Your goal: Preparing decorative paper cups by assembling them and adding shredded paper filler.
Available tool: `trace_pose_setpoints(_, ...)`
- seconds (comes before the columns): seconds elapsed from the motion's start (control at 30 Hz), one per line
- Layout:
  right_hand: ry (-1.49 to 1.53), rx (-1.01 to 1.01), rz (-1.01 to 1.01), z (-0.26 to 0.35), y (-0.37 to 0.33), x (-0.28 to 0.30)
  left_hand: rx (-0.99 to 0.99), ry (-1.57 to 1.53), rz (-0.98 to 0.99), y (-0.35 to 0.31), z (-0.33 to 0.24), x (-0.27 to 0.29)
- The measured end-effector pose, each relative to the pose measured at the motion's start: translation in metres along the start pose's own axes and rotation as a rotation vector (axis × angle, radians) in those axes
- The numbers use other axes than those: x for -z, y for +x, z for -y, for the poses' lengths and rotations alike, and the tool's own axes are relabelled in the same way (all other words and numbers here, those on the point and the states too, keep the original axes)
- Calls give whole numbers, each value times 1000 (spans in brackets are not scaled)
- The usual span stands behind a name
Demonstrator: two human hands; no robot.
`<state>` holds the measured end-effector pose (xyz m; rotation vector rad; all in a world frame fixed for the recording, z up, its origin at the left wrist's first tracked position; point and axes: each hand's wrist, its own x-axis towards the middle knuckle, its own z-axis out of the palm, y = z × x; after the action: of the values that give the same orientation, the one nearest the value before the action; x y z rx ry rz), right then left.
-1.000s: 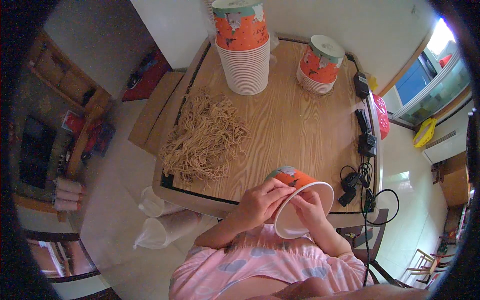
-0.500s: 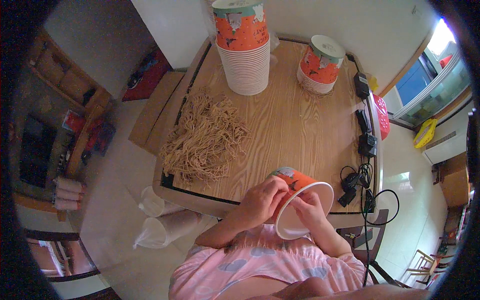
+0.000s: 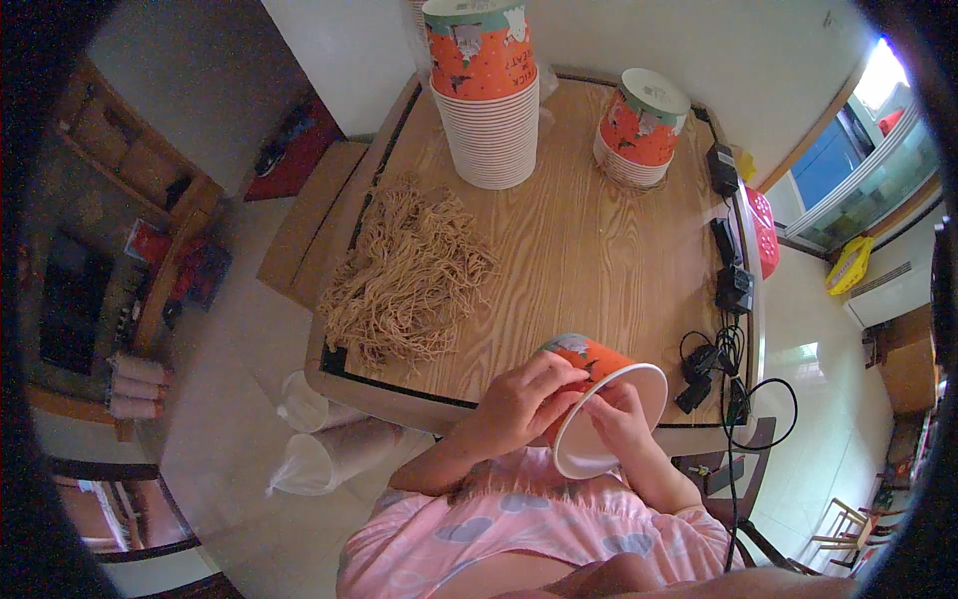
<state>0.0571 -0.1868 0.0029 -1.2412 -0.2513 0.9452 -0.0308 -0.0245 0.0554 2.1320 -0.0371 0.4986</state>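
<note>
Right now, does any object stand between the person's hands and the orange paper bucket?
Nothing visible does: the left hand touches the orange bucket outside, near its rim, and the right hand reaches inside its mouth.

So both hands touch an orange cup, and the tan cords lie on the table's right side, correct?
No: the head view shows the tan cords on the left side of the table. The left hand and right hand touch the orange cup.

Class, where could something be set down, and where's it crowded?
Bare table: the middle, between tangled cord and black adapters, reaching back between the tall bucket stack and short stack. Crowded: the right edge, and near edge, where left hand and right hand hold a bucket.
</note>
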Motion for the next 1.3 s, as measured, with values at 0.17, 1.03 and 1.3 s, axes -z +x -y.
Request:
trace_pose_setpoints(0.17, 7, -37, 15, 9, -2, -3, 7, 18, -12, 1, -1, 0)
trace_pose_setpoints(1.03, 31, 20, 6, -3, 2, 2, 21, -29, -12, 2, 1, -1)
trace_pose_setpoints(1.3, -20, -12, -61, 3, -4, -2, -17, 17, -6, 2, 2, -1)
